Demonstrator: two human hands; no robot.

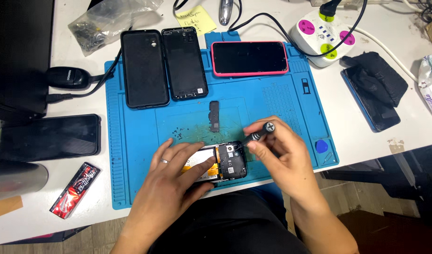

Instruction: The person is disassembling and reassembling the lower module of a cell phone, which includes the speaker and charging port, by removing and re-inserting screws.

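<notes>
right grip (272, 148) closed on a small screwdriver (257, 135), pinched between thumb and fingers, handle cap up, tip angled down-left onto the upper corner of the opened phone (227, 162). left grip (178, 169) spread flat, fingers pressing down on the phone's exposed battery area, ring on one finger, nothing clasped. opened phone lying face down, back cover off, at the near edge of the blue repair mat (131, 141) on the white worktop (404, 127). small black plastic cover piece (214, 115) lying loose on the mat just beyond the phone. two black back shells (164, 66) side by side at the mat's far left; pink-cased phone (249, 58) at the far centre. blue pick (321, 146) near the mat's right edge. dark phone (49, 137) left of the mat, well apart.
</notes>
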